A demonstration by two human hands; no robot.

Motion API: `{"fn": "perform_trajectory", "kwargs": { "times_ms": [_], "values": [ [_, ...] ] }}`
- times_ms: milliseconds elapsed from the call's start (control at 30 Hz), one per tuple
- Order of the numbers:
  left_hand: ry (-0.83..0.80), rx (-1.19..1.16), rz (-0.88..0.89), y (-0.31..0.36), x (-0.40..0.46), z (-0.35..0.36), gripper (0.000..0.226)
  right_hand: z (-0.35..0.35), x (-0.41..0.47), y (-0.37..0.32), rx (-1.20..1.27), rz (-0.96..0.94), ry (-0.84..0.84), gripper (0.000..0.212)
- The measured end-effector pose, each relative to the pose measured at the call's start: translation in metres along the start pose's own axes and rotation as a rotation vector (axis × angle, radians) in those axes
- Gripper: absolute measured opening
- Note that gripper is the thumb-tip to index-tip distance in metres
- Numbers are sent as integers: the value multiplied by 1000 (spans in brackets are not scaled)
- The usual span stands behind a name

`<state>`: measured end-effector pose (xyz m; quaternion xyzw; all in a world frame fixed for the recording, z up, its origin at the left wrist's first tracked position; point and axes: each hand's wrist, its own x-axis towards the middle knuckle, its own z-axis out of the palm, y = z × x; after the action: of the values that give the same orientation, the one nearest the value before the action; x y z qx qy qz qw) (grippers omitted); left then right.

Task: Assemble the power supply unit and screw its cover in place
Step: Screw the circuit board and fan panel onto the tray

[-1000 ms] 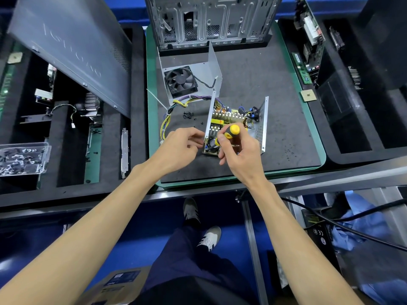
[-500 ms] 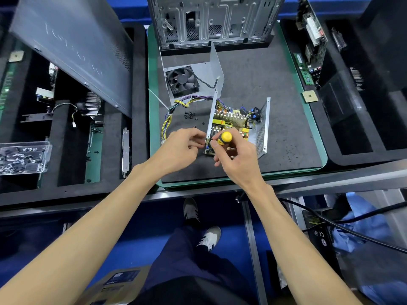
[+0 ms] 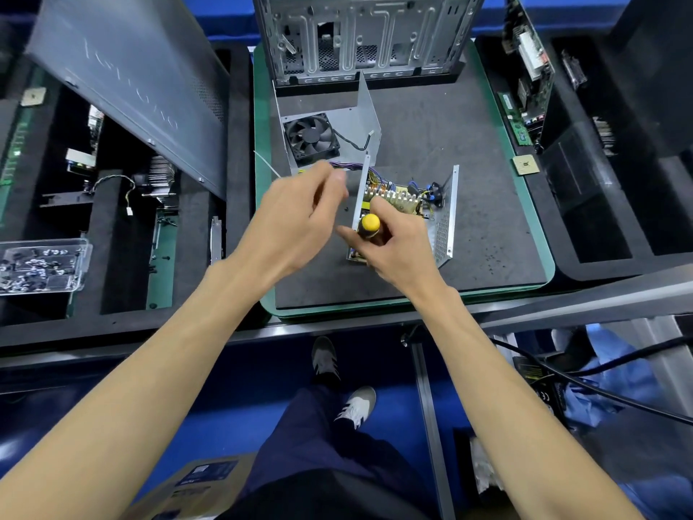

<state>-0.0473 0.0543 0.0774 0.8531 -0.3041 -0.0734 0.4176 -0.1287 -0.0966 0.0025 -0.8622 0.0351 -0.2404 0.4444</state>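
With the open power supply [image 3: 407, 215] mid-desk before the computer case [image 3: 367, 35], the right hand [image 3: 393, 245] grips the screwdriver [image 3: 369, 227] upright; better the blurred, loosely curled, empty-looking left hand [image 3: 296, 219] steadies the chassis.

left hand [image 3: 296, 219] motion-blurred, fingertip contents unreadable. screwdriver [image 3: 369, 227] shaft and tip hidden under right hand [image 3: 397, 249]; probably at the psu board's [image 3: 403, 198] near corner.
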Motion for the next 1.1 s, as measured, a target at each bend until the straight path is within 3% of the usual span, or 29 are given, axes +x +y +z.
{"fn": "perform_trajectory", "kwargs": {
  "times_ms": [133,233,400,500,633,800,900,1033,1100],
  "values": [
    [-231,153,111,25,4,-14,43,0,1,-5,-10,16,-30,24],
    [-332,237,141,30,4,-11,35,-2,-1,0,-36,31,-76,24],
    [-336,304,209,32,1,-9,18,-6,-2,-4,16,108,-119,22],
    [-403,349,270,30,2,-18,19,-12,-5,-7,172,156,-182,12],
    [-434,357,259,27,3,-24,26,-14,-5,-11,234,185,-207,18],
    [-299,345,200,26,0,-15,22,-15,2,-10,154,176,-253,22],
    [-349,354,235,27,1,-15,16,-12,4,-12,173,198,-235,34],
    [-445,353,256,23,0,-22,23,-8,1,-7,275,233,-281,15],
    [-400,353,243,23,-5,-20,20,-6,0,-8,284,262,-270,13]
  ]
}}
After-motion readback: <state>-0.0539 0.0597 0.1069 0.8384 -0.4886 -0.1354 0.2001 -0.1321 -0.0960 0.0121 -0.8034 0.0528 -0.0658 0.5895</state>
